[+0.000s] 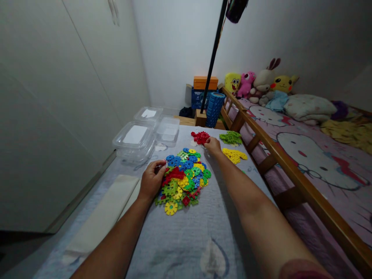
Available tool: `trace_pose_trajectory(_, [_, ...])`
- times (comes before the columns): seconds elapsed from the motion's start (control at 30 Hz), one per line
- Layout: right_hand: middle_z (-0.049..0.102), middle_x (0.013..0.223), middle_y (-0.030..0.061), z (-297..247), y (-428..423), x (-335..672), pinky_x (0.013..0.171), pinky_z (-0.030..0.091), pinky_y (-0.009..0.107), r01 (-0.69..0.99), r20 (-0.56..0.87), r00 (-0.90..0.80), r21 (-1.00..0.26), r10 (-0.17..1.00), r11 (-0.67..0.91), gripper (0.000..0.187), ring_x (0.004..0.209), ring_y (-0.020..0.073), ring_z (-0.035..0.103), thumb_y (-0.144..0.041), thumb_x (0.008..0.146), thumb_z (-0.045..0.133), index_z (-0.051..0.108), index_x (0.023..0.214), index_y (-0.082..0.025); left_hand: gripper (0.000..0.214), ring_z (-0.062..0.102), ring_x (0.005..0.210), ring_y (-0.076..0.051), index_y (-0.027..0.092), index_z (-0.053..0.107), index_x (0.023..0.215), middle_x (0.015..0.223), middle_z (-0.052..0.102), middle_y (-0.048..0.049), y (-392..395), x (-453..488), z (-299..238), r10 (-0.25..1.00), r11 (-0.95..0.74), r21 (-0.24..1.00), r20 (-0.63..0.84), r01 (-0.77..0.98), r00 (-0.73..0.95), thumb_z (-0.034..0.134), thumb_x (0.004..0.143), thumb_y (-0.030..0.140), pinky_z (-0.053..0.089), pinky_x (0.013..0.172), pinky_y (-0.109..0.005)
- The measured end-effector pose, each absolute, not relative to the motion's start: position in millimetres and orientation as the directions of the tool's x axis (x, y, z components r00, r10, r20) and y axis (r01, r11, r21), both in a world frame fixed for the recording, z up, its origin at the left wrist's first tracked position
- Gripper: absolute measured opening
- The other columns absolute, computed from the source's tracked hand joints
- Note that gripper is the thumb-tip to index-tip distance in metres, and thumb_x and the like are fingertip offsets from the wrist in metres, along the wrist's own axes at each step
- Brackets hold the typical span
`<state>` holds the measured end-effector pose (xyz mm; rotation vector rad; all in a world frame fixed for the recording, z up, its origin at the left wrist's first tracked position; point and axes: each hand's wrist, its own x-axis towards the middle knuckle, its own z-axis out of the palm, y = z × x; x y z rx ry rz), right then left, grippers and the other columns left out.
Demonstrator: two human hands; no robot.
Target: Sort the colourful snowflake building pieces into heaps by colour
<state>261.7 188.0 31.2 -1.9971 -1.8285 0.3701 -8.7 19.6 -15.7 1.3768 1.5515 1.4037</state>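
A mixed heap of interlocking plastic building pieces (188,174), in blue, green, yellow and red, lies in the middle of the cloth. At its left edge my left hand (152,178) has curled fingers, with a bit of red at the tips. Farther away, my right hand (213,146) is pinched at the near right edge of a small pile of red pieces (200,137). Its fingertips touch the red, and they partly hide what lies between them. To the right of that hand are a yellow pile (235,155) and a green pile (230,138).
Clear plastic boxes (135,135) stand at the far left. A folded pale cloth (101,217) lies beside my left forearm. The wooden bed rail (270,155) borders the right side. A black pole on a wooden block (200,117) and a blue roller (215,110) stand behind.
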Motion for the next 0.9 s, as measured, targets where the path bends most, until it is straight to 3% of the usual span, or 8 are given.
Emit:
trace_pose_trajectory(0.27, [0.073, 0.098, 0.0104, 27.0, 187.3, 249.7, 0.077, 0.045, 0.026, 0.806, 0.151, 0.263, -0.578, 0.953, -0.131, 0.028, 0.09, 0.0201, 0.064, -0.011, 0.079, 0.053, 0.068, 0.103, -0.015, 0.032, 0.066, 0.107, -0.023, 0.021, 0.068, 0.104, 0.116, 0.071, -0.0075, 19.7, -8.5, -14.6, 0.946, -0.118, 0.938, 0.205, 0.326, -0.25, 0.063, 0.083, 0.045, 0.053, 0.094, -0.038])
trace_pose_trajectory(0.4, [0.073, 0.101, 0.0082, 27.3, 170.6, 243.2, 0.083, 0.045, 0.025, 0.801, 0.213, 0.123, -0.598, 0.969, 0.029, 0.027, 0.092, 0.0183, 0.064, -0.013, 0.083, 0.051, 0.068, 0.103, -0.016, 0.032, 0.066, 0.107, -0.024, 0.021, 0.069, 0.104, 0.115, 0.071, -0.0074, 19.6, -8.8, -14.9, 0.948, -0.115, 0.93, 0.208, 0.349, -0.242, 0.063, 0.083, 0.044, 0.051, 0.095, -0.039])
trace_pose_trajectory(0.53, [0.073, 0.096, 0.0053, 24.7, 159.8, 232.5, 0.083, 0.045, 0.024, 0.805, 0.168, -0.162, -0.548, 0.972, 0.229, 0.02, 0.089, 0.0165, 0.064, -0.015, 0.084, 0.055, 0.071, 0.095, -0.016, 0.032, 0.066, 0.106, -0.023, 0.021, 0.069, 0.104, 0.114, 0.071, -0.0072, 20.4, -9.5, -16.8, 0.949, -0.119, 0.924, 0.214, 0.364, -0.233, 0.062, 0.083, 0.045, 0.05, 0.096, -0.038])
trace_pose_trajectory(0.63, [0.073, 0.108, 0.0091, 23.0, 158.7, 222.7, 0.087, 0.044, 0.025, 0.838, 0.131, -0.281, -0.45, 0.951, 0.309, 0.023, 0.097, 0.0183, 0.064, -0.022, 0.085, 0.062, 0.072, 0.104, -0.014, 0.034, 0.066, 0.104, -0.023, 0.021, 0.068, 0.105, 0.114, 0.071, -0.0076, 20.8, -9.7, -17.3, 0.95, -0.119, 0.929, 0.21, 0.351, -0.232, 0.063, 0.082, 0.046, 0.052, 0.094, -0.038])
trace_pose_trajectory(0.77, [0.073, 0.109, 0.0139, 24.0, 158.3, 213.0, 0.089, 0.042, 0.027, 0.897, 0.029, -0.342, -0.287, 0.939, 0.335, 0.023, 0.102, 0.0217, 0.063, -0.023, 0.085, 0.064, 0.074, 0.103, -0.012, 0.036, 0.066, 0.103, -0.023, 0.02, 0.068, 0.106, 0.115, 0.07, -0.0077, 20.3, -9.2, -16.2, 0.95, -0.112, 0.934, 0.2, 0.339, -0.239, 0.064, 0.082, 0.047, 0.052, 0.092, -0.037])
trace_pose_trajectory(0.9, [0.075, 0.104, 0.0124, 26.9, 153.3, 211.8, 0.084, 0.042, 0.026, 0.92, -0.018, -0.31, -0.257, 0.951, 0.295, 0.023, 0.1, 0.0214, 0.064, -0.016, 0.086, 0.059, 0.076, 0.101, -0.014, 0.034, 0.066, 0.104, -0.023, 0.02, 0.068, 0.104, 0.116, 0.07, -0.0077, 20.3, -8.6, -16.4, 0.947, -0.125, 0.935, 0.212, 0.332, -0.241, 0.064, 0.082, 0.045, 0.051, 0.095, -0.037])
